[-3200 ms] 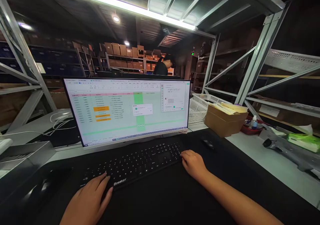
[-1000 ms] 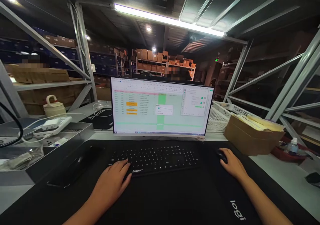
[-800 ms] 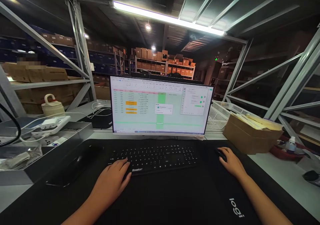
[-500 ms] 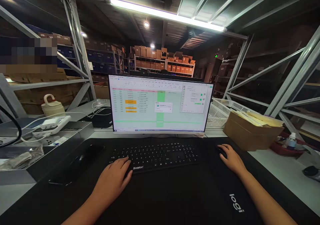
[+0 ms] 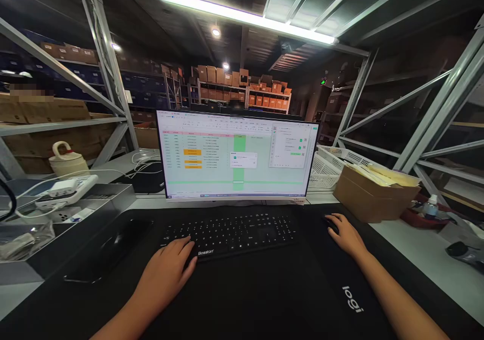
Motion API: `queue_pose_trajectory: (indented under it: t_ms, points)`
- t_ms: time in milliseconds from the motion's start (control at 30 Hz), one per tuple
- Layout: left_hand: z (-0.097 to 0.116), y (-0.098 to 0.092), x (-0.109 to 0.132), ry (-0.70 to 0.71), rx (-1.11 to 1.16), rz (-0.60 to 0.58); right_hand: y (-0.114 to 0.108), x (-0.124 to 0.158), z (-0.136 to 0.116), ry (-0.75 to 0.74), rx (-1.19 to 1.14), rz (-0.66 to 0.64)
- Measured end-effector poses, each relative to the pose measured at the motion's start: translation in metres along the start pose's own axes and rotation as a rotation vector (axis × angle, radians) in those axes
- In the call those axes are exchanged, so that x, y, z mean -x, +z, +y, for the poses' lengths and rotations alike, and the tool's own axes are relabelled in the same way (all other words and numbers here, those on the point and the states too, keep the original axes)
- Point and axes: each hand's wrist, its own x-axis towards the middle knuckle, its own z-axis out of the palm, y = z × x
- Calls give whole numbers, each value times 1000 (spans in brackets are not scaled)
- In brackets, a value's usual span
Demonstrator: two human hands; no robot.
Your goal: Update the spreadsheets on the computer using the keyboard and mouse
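From the head camera, the left hand (image 5: 165, 273) lies palm down on the near left corner of the flat black keyboard (image 5: 234, 230). Its fingers are loosely spread and slightly bent, with the tips on the lowest keys, and they grip nothing. The right hand (image 5: 347, 235) is cupped over the black computer mouse (image 5: 329, 222). Its fingers curve down across the top, so only the far left edge of the mouse shows. Keyboard and mouse both sit on the wide black desk mat (image 5: 264, 289), the keyboard centred before the person and the mouse just to its right.

Behind the keyboard stands the wide white-framed monitor (image 5: 236, 156), lit with a pale green spreadsheet with orange cells. Right of the mouse is an open brown cardboard box (image 5: 372, 196) of yellowish papers, with white perforated plastic baskets (image 5: 328, 164) behind it. To the left, a dark flat phone (image 5: 109, 249) lies on the mat beside a clear acrylic tray (image 5: 94, 206) holding white chargers and cables.
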Motion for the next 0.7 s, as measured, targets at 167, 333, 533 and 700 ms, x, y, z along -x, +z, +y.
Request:
queue_pose_trajectory:
  t_ms: [167, 333, 533, 700]
  points:
    - [0, -1, -1, -12, 2, -1, -1, 0, 0, 0, -4, -12]
    - [-1, 1, -1, -6, -27, 0, -6, 1, -6, 28, 5, -21]
    - [-3, 5, 0, 12, -53, 9, -11, 1, -11, 51, 14, -52]
    - [-5, 6, -1, 20, -52, -4, -10, 1, -12, 60, -1, -36]
